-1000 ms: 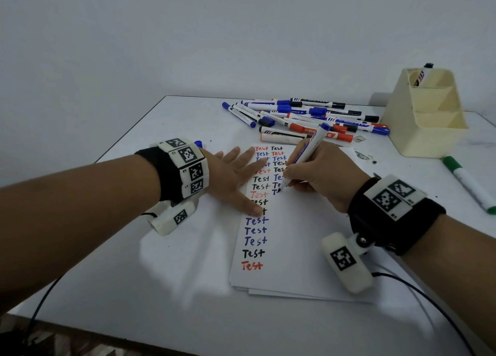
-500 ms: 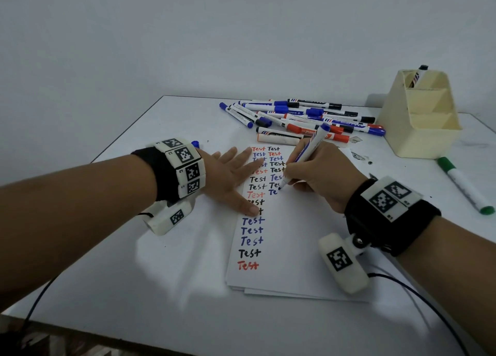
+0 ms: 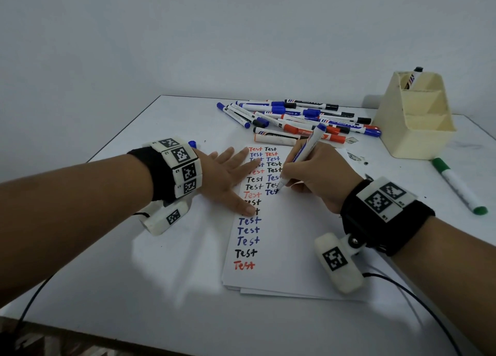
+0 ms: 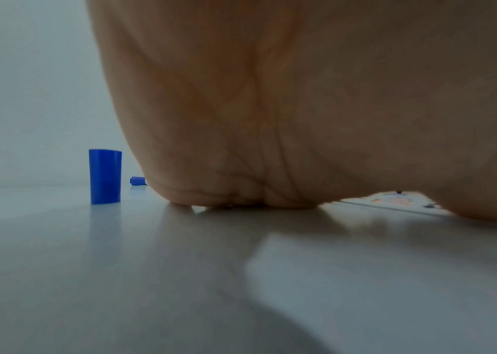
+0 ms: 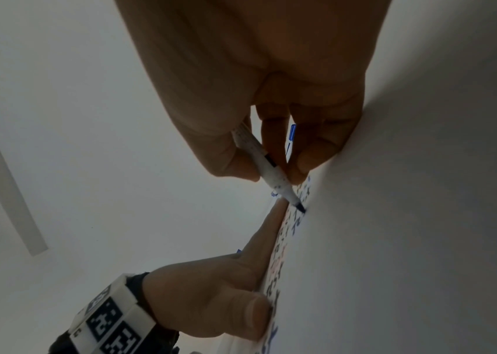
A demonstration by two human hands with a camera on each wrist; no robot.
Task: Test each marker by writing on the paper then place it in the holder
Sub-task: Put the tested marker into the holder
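A blue marker is pinched near its tip between thumb and curled fingers of the right hand, barrel tilted up and away, blue end pointing toward the marker pile. Its tip is touching the paper at the lowest blue "Test" of the second column; in the right wrist view the tip is seen in contact with the sheet, uncapped. The left hand is laid flat on the sheet's left edge, fingers straight and spread, thumb pressed over the first column of words; nothing is held by it. In the left wrist view only the heel of that palm is seen, resting on the table. A blue cap is stood upright on the table just beside the left wrist. The paper is stacked on other sheets, with columns of "Test" in red, blue and black. The pile of capped blue, red and black markers is lying just beyond the paper's far edge. The cream holder is set at far right, well apart from the hands, one marker standing in its rear compartment. A green marker is lying on the table in front of the holder, right of the paper.
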